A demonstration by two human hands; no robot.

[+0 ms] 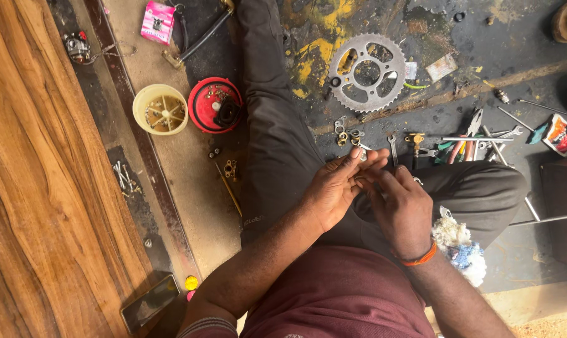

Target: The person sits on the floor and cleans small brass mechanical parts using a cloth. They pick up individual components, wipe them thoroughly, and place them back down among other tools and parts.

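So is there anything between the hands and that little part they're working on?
Nothing visible. Both the left hand and right hand already meet over the lap, fingers pinching a small part too tiny to identify.

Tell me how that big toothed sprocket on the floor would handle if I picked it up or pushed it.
The sprocket looks like thick metal, so probably stiff and fairly heavy despite its cut-outs. It lies flat on the grimy floor, so a push would likely slide it, not roll it. Its teeth and openings should give fingers purchase, though the edges may be greasy.

Red lid (pixel 215 104); cream bowl (pixel 160 109); grey sprocket (pixel 367 72)
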